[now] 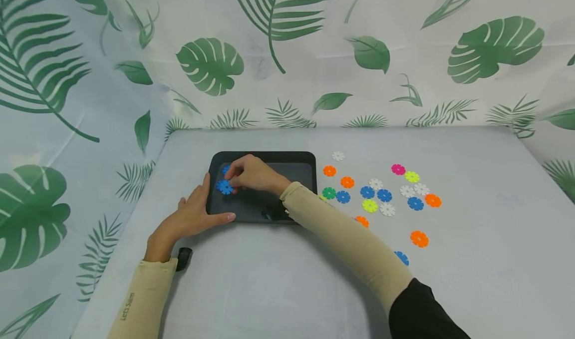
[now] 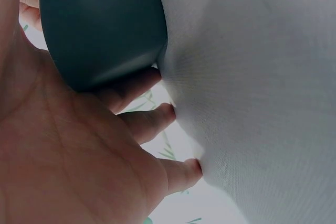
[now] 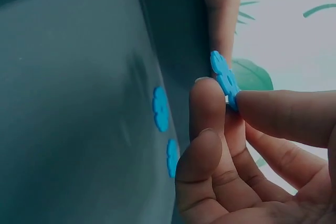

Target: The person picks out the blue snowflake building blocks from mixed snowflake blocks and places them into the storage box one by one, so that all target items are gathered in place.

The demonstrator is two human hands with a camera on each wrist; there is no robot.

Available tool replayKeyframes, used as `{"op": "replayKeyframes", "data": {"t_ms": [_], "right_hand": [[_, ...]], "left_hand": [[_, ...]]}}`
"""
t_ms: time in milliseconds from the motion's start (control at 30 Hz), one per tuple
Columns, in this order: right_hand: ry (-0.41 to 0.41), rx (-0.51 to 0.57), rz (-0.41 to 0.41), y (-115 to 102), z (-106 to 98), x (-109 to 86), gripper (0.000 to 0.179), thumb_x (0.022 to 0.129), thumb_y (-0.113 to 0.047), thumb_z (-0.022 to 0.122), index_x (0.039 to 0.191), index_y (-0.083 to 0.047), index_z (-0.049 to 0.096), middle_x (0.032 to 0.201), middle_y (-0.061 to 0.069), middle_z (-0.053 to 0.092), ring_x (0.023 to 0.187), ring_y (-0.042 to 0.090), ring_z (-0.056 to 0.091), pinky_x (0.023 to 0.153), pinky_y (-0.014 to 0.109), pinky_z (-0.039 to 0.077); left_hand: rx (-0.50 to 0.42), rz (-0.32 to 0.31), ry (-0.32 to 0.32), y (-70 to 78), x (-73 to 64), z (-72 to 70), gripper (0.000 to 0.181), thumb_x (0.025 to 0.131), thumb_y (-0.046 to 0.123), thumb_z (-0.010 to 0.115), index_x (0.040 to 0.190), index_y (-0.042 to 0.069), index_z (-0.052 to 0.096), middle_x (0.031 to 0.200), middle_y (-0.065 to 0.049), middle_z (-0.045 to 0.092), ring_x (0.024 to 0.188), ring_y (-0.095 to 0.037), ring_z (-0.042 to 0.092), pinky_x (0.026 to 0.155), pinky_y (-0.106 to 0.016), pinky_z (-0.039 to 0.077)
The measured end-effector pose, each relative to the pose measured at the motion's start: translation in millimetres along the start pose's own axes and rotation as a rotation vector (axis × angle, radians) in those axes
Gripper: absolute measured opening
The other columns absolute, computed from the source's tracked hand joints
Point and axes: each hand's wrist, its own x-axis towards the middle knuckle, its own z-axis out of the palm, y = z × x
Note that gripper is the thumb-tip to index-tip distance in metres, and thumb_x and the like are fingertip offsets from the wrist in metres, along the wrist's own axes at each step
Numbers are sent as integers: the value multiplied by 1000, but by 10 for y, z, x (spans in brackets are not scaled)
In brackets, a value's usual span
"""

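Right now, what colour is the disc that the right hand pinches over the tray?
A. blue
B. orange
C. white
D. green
A: the right hand pinches a blue disc between thumb and fingers over the dark tray; the orange, white and green ones lie loose on the table to the right.

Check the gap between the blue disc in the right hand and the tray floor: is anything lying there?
The right hand pinches a blue disc above the dark tray. The right wrist view shows two more blue discs lying flat on the tray floor beneath it.
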Motion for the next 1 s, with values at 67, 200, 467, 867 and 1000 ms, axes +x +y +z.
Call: {"op": "replayKeyframes", "data": {"t_ms": [67, 200, 467, 867, 1000], "right_hand": [[-8, -3, 2, -9, 11, 15, 11, 100, 2, 67, 106, 4, 77, 89, 8, 75, 84, 32, 75, 67, 27, 54], [-24, -8, 10, -29, 35, 49, 11, 101, 3, 67, 104, 3, 77, 90, 8, 75, 85, 33, 75, 68, 28, 55], [-63, -25, 5, -21, 65, 126, 9, 99, 4, 68, 102, 4, 76, 84, 10, 74, 80, 31, 74, 66, 29, 55], [-144, -132, 54, 18, 133, 206, 8, 97, 4, 69, 100, 3, 76, 85, 8, 75, 76, 22, 75, 67, 30, 58], [-148, -143, 59, 2, 158, 218, 8, 97, 4, 69, 99, 2, 77, 83, 8, 75, 75, 22, 74, 66, 29, 57]], "left_hand": [[2, 1, -1, -1, -3, -1, 136, 92, 69, 73, 168, 2, -17, 175, -30, 0, 160, -51, -1, 117, -79, -7], [0, -1, 1, -13, -5, 1, 136, 91, 70, 73, 168, 2, -17, 175, -30, 0, 160, -51, -1, 117, -79, -8], [-1, 8, 8, -45, 2, 7, 136, 91, 71, 73, 169, 4, -17, 176, -28, 0, 161, -50, -1, 117, -79, -8], [7, 17, 9, -36, -10, 3, 134, 93, 70, 71, 169, 5, -18, 176, -28, -1, 161, -48, -1, 118, -78, -7], [4, 23, 10, -30, -19, 1, 134, 93, 70, 71, 169, 5, -17, 176, -28, -1, 161, -48, -1, 118, -78, -7]]}}
